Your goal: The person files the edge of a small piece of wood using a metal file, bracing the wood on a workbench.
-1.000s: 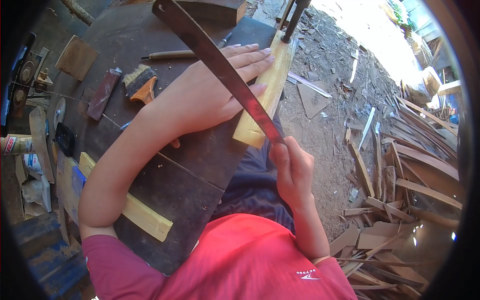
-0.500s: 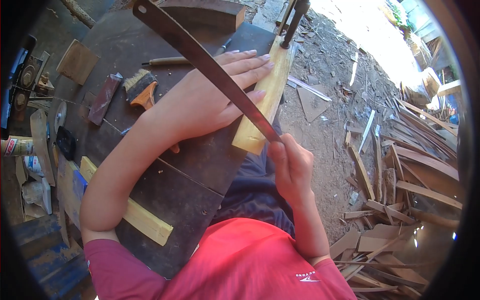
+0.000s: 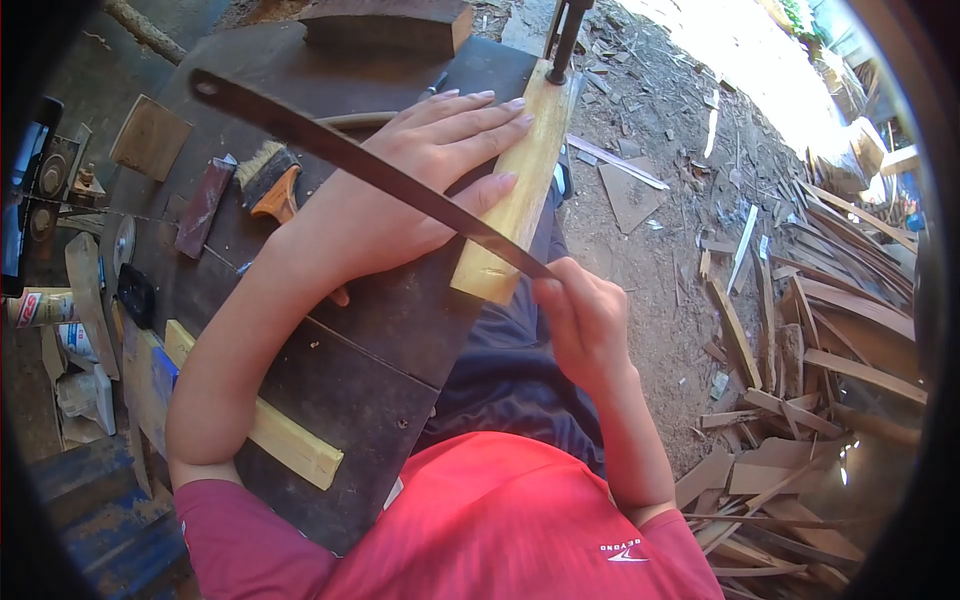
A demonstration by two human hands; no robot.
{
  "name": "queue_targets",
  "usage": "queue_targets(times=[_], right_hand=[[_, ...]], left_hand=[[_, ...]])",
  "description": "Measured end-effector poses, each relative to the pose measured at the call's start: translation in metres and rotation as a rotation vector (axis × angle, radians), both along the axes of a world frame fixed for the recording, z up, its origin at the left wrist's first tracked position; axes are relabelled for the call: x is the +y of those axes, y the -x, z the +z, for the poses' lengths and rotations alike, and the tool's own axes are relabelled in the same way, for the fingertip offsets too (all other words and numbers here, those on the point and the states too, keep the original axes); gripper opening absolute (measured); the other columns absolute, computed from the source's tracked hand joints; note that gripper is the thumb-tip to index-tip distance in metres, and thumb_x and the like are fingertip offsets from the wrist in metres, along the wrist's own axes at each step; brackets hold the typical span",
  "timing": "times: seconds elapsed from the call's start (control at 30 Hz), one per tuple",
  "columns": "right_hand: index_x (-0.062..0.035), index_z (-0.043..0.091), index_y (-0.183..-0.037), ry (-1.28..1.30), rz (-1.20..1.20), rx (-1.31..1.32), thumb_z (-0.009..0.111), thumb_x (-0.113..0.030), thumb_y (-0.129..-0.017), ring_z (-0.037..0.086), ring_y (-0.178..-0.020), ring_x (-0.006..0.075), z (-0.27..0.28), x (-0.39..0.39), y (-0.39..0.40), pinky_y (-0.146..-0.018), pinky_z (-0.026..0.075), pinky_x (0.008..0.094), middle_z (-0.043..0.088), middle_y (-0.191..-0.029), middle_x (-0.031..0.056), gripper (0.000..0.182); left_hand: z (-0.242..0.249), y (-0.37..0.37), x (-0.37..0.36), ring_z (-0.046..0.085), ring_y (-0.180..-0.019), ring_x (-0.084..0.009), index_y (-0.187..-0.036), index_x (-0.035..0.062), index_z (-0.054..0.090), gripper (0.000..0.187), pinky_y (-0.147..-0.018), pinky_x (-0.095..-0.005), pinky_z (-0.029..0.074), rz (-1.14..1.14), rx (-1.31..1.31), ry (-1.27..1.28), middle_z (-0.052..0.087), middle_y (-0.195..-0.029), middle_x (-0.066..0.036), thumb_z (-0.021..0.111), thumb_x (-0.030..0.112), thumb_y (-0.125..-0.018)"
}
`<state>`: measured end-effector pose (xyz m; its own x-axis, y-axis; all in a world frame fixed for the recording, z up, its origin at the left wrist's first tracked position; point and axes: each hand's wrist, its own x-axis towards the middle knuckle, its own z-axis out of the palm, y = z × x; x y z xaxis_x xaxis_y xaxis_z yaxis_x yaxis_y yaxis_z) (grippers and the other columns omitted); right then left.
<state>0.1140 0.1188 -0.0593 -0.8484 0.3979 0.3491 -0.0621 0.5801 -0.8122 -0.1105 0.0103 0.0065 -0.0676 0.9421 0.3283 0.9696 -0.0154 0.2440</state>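
My right hand [image 3: 585, 315] is closed around the near end of a long, flat, dark metal blade [image 3: 345, 150] with a rounded tip and a small hole in it. The blade slants up to the left, passing over my left hand [image 3: 440, 145] and the near end of a pale yellow wood strip [image 3: 525, 170]. My left hand lies flat, fingers stretched out, its fingertips on the strip's left side. A clamp [image 3: 566, 45] bears on the far end of the strip at the table's right edge.
On the dark table [image 3: 370, 330] lie a brush [image 3: 270, 185], a reddish-brown block [image 3: 205, 208], a second yellow strip [image 3: 295, 445] and a large wood block [image 3: 390, 28]. Scrap wood [image 3: 800, 330] is heaped on the ground to the right.
The blade's far tip has swung left and down in view, so the blade lies at a flatter slant. My left hand stays on the wood strip; my right hand keeps its grip.
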Motion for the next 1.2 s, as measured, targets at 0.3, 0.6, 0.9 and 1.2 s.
queue_targets(times=[0.3,0.6,0.9,1.2], right_hand=[[-0.0038,0.063,-0.091,-0.111,0.007,-0.001,0.066,-0.009,-0.097,0.062,-0.059,0.0322,-0.022,0.013,-0.019,-0.054,0.047,0.0412,0.059,-0.071,0.0130,0.009],[-0.0031,0.062,-0.090,-0.084,0.044,-0.029,0.067,-0.010,-0.096,0.061,-0.060,0.0349,-0.018,0.021,-0.017,-0.055,0.047,0.0417,0.058,-0.073,0.0143,0.011],[-0.0022,0.061,-0.088,-0.100,0.048,-0.073,0.065,-0.009,-0.098,0.059,-0.060,0.0354,0.000,0.025,-0.008,-0.057,0.045,0.0416,0.055,-0.073,0.0147,0.013],[-0.0007,0.061,-0.089,-0.004,0.013,-0.130,0.065,-0.013,-0.100,0.057,-0.059,0.0363,-0.031,0.030,-0.042,-0.056,0.045,0.0417,0.054,-0.071,0.0157,0.017]], left_hand=[[0.004,0.001,0.001,0.049,-0.144,-0.0321,-0.147,0.0059,0.059,0.047,-0.124,-0.0459,0.032,-0.002,-0.010,0.005,0.058,-0.151,-0.014,0.060,0.025,-0.103],[0.004,0.000,0.000,0.048,-0.144,-0.0324,-0.148,0.0069,0.058,0.048,-0.124,-0.0457,0.032,0.005,-0.020,0.009,0.058,-0.151,-0.014,0.059,0.027,-0.104],[0.002,0.000,-0.002,0.048,-0.144,-0.0324,-0.148,0.0069,0.058,0.048,-0.124,-0.0457,0.032,-0.009,-0.047,-0.007,0.058,-0.150,-0.014,0.059,0.026,-0.104],[-0.001,0.002,0.000,0.048,-0.144,-0.0327,-0.149,0.0070,0.057,0.049,-0.124,-0.0457,0.032,-0.010,-0.042,-0.007,0.057,-0.151,-0.015,0.059,0.026,-0.104]])
